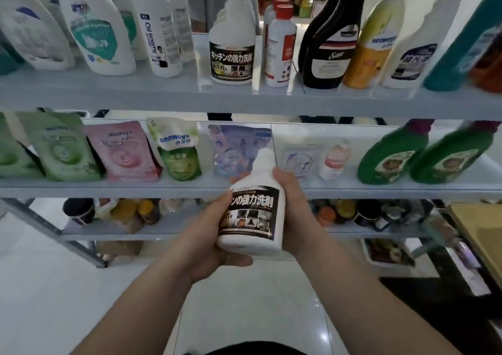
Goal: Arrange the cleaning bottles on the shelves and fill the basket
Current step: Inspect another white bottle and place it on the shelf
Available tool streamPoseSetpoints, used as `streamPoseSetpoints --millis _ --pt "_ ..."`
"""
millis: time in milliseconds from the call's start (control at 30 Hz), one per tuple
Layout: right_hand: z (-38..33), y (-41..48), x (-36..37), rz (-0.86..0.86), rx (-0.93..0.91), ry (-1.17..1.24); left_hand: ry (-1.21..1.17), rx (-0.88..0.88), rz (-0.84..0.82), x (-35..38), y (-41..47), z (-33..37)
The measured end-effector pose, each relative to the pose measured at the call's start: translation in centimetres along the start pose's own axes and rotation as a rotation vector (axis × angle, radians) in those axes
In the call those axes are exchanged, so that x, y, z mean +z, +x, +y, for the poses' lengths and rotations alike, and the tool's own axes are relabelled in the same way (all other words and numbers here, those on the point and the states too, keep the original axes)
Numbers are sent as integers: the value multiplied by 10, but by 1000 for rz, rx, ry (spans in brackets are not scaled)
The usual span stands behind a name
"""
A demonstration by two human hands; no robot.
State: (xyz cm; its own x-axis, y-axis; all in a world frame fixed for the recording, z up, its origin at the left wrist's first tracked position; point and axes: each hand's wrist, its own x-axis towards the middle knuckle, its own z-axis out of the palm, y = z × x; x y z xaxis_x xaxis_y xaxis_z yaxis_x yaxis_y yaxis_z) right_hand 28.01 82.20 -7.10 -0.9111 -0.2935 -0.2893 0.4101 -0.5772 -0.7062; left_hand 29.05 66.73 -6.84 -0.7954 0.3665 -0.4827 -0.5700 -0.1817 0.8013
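Observation:
I hold a white cleaning bottle with a black label (pixel 252 213) upright in front of the middle shelf (pixel 190 189). My left hand (pixel 209 243) grips its lower left side and base. My right hand (pixel 294 213) wraps round its right side. A matching white bottle with the same black label (pixel 232 53) stands on the top shelf (pixel 163 94), among several other cleaning bottles. No basket is in view.
Refill pouches (pixel 122 151) and two green bottles (pixel 391 156) line the middle shelf. A small pink bottle (pixel 335 161) stands behind them. A lower shelf (pixel 114 235) holds mixed items. A white tray (pixel 385 254) sits on the floor at right. The floor is glossy white tile.

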Motion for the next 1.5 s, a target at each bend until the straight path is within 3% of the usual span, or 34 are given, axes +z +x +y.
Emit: streamPoseSetpoints --millis 67,200,333,400,500,667,767,867,967,1067,1167,1267,1433,1500 --pt "-5 -5 -11 -74 -112 -34 63 58 51 5 4 -6" --pt "-11 -19 -31 -157 -373 -216 282 363 245 16 9 -18" --pt "-11 -31 -44 -226 -509 -246 479 542 167 27 3 -36" --pt "-8 -35 -49 -227 -532 -272 677 586 152 34 4 -48" --pt "-3 -41 -55 -231 -545 -394 896 783 309 42 17 -67" --pt "-3 -49 -60 -267 -483 -706 992 999 479 29 27 -82" --pt "-1 -48 -61 -322 -536 -927 1044 1120 478 15 30 -81" --pt "0 -40 -57 -273 -482 -962 822 938 321 -1 22 -76" --pt "2 -27 -46 -119 -358 -809 535 729 151 -19 15 -70" --pt "6 -9 -33 8 -289 -719 247 529 107 -28 18 -64" --pt "18 9 -22 103 -90 -359 -92 214 93 -30 16 -53" --pt "37 18 -8 118 84 -96 -254 -41 11 -35 13 -42" --pt "53 40 9 125 24 -44 -426 -204 -327 -54 11 -24" --pt "57 49 9 199 7 -30 -371 -239 -353 -69 16 -20"
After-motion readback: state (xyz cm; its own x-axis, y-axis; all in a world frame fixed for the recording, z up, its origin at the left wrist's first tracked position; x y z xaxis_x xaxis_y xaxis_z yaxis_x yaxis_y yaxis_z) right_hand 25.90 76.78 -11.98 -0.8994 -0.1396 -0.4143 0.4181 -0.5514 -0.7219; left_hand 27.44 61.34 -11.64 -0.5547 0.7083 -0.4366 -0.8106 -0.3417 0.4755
